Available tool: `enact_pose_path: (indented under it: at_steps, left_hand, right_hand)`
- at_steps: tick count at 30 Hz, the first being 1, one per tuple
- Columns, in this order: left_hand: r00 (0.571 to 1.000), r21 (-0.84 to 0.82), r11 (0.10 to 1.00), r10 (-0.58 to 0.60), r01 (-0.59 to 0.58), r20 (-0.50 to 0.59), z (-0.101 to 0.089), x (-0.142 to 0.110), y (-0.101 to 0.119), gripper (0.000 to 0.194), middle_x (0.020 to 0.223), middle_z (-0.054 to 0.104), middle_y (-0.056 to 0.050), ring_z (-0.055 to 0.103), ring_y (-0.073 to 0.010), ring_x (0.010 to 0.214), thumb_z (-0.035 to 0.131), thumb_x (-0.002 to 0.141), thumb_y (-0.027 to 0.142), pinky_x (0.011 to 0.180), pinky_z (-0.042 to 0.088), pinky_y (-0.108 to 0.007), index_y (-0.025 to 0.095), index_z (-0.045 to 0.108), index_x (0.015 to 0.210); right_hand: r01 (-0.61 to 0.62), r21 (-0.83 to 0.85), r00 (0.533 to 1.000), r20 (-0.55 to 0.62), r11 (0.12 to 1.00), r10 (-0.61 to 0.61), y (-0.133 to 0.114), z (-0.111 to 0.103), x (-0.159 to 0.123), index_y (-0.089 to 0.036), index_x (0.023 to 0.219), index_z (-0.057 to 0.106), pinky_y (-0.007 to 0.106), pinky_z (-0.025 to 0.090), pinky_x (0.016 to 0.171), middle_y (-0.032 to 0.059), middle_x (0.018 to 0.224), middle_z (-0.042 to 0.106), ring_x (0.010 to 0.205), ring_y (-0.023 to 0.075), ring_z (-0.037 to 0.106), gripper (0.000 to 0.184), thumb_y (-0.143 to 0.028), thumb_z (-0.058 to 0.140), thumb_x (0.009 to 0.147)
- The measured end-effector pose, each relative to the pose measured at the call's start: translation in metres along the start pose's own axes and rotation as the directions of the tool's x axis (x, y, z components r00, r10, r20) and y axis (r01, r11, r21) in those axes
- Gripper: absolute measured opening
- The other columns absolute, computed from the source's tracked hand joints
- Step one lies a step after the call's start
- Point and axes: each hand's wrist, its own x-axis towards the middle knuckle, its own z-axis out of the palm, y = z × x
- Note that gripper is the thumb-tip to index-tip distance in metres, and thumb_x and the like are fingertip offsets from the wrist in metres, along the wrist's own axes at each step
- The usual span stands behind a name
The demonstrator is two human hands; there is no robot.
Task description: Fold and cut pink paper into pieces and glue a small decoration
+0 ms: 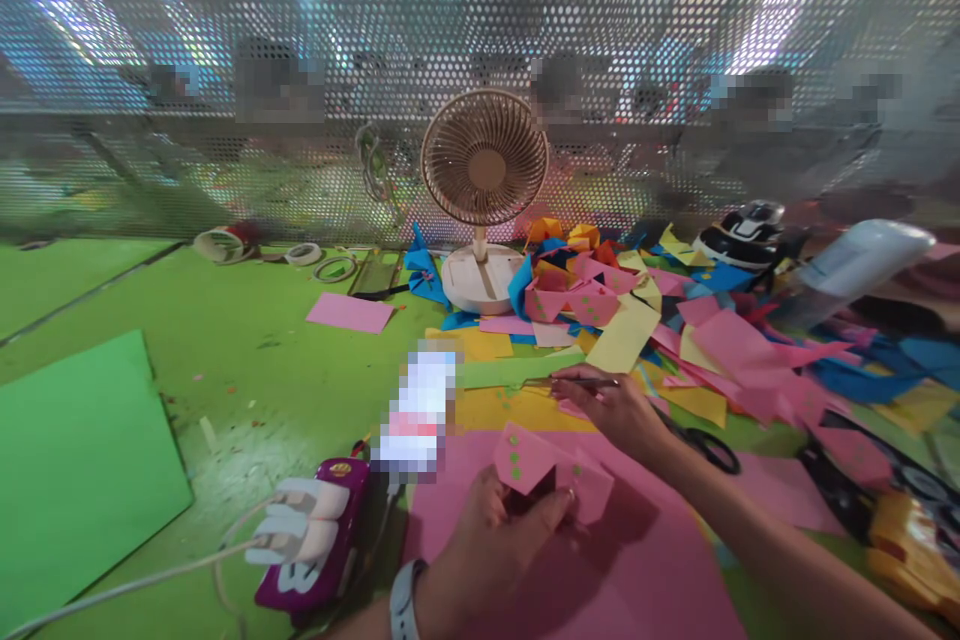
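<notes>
My left hand (499, 545): closed on one folded pink paper (529, 455) with green dots, held above a large pink sheet (637, 585). My right hand (611, 410): fingers pinched round one slim tool (541, 382), tip near a green strip (487, 374). Beyond: one fan (487, 170), paper scraps (742, 340) beside its base.

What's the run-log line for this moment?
left hand: holds folded pink paper, green marks | right hand: holds slim tool, tip near green strip | below: pink sheet | ahead: fan
</notes>
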Motion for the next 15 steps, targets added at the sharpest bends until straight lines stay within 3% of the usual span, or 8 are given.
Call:
enact_pose_path:
  at_steps: [4,15]
  left_hand:
    - [1.000,0.004,1.000,-0.005,0.005,-0.005,-0.0004,0.0004,-0.0009,0.013,0.075,0.065,-0.004,0.059,-0.0135,0.070,0.063,0.082,0.026,0.067,0.047,-0.025,0.014,0.064,0.078]
    - [1.000,0.005,1.000,0.012,-0.012,-0.007,-0.0017,-0.0003,-0.0041,0.012,0.077,0.066,-0.003,0.059,-0.0124,0.070,0.063,0.083,0.026,0.066,0.046,-0.023,0.014,0.064,0.079]
  right_hand:
    - [-0.017,0.023,1.000,-0.009,1.000,0.017,-0.0011,0.0002,-0.0007,-0.024,0.095,0.066,0.028,0.057,0.066,0.0038,0.093,0.071,0.083,0.0204,0.068,0.025,-0.042,0.051,0.087]
    - [0.000,0.007,1.000,-0.029,1.000,0.000,-0.0013,0.0048,-0.0022,-0.025,0.090,0.067,0.028,0.055,0.074,0.0022,0.096,0.071,0.089,0.0201,0.066,0.024,-0.042,0.051,0.087]
